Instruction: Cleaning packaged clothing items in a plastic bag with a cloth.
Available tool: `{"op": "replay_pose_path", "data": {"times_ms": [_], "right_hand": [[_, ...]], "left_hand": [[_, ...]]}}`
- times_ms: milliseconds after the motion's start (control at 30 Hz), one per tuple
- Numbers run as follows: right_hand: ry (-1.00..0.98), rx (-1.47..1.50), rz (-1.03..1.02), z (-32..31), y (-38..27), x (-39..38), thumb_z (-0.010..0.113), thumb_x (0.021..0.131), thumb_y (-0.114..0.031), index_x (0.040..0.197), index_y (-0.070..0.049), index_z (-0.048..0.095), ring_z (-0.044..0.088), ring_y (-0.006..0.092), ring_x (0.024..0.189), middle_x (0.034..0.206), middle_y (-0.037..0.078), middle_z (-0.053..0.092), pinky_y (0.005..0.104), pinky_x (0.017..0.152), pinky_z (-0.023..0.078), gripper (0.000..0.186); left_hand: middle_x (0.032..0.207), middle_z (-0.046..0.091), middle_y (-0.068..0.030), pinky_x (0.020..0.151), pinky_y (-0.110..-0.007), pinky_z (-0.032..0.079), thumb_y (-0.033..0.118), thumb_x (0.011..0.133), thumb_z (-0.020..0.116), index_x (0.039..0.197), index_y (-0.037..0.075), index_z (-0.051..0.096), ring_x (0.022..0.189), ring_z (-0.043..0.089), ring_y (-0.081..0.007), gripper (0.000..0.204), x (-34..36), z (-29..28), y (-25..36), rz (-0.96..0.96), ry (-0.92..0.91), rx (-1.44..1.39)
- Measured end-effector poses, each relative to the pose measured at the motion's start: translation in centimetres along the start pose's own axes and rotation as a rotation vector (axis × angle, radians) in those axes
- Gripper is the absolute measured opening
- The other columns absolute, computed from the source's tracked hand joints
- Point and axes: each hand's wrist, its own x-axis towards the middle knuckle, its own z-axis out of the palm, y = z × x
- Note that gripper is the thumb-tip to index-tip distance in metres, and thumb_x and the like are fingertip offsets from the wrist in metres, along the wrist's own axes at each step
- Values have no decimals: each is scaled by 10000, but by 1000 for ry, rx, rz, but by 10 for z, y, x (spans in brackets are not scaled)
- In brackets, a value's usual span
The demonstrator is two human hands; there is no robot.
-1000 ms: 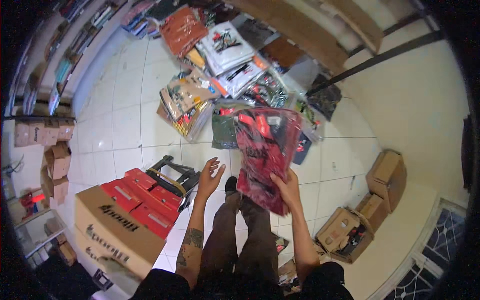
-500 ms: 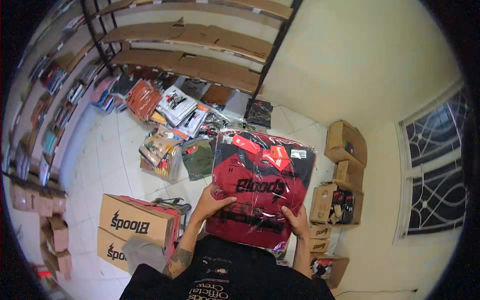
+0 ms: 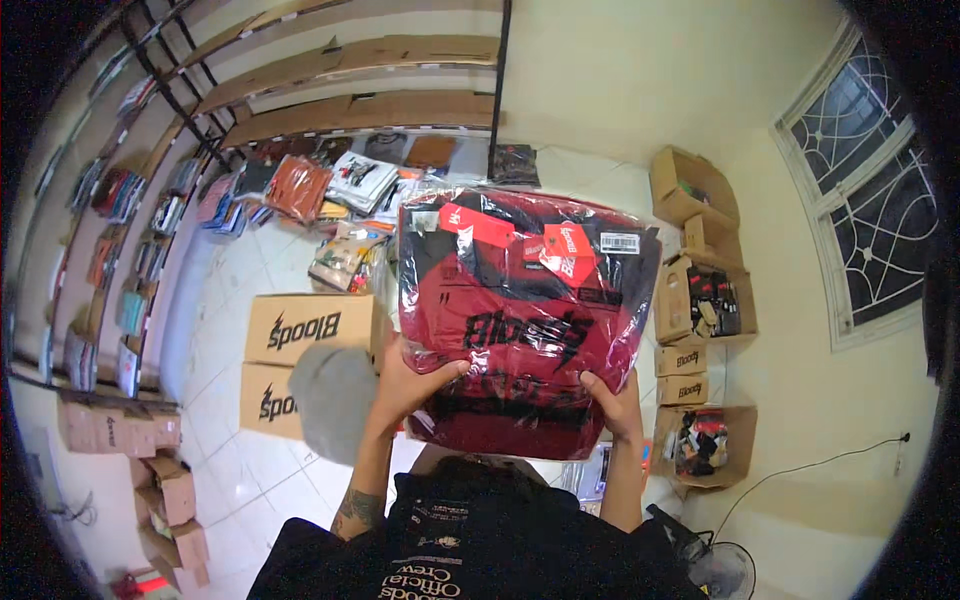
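Observation:
A folded red shirt with black shoulders (image 3: 525,330), sealed in a clear plastic bag, is held up in front of my chest. Red hang tags and a white barcode label lie at its upper part, with a dark printed word across the middle. My left hand (image 3: 410,385) grips its left lower edge, thumb on top. On the opposite edge, my right hand (image 3: 614,402) clasps it with the thumb on the plastic. The fingers of both hands are mostly hidden beneath. Another dark red fold shows below the print; whether it is a second bagged garment I cannot tell.
Cardboard boxes (image 3: 310,330) stand left, partly covered by a grey rounded thing (image 3: 335,402). Bagged clothes (image 3: 360,185) lie in piles before the back shelves (image 3: 370,110). Open cartons (image 3: 735,425) line the right wall, with a fan (image 3: 728,572) at lower right.
The bagged shirt appears larger and higher in view, still in both hands. My view has shifted, bringing the fan and more of the right wall into sight.

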Motion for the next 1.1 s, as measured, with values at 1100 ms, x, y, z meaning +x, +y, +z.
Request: {"op": "replay_pose_path", "data": {"times_ms": [1100], "right_hand": [[-275,-6,58,438,76,-31,730,933,-326,1163,-18,641,643,148,918,1042,60,704,315,832,515,395]], "left_hand": [[1014,719,-38,785,-278,540,161,877,788,1125,5,664,864,661,-112,318,-92,-407,-72,-173,100,-114]]}}
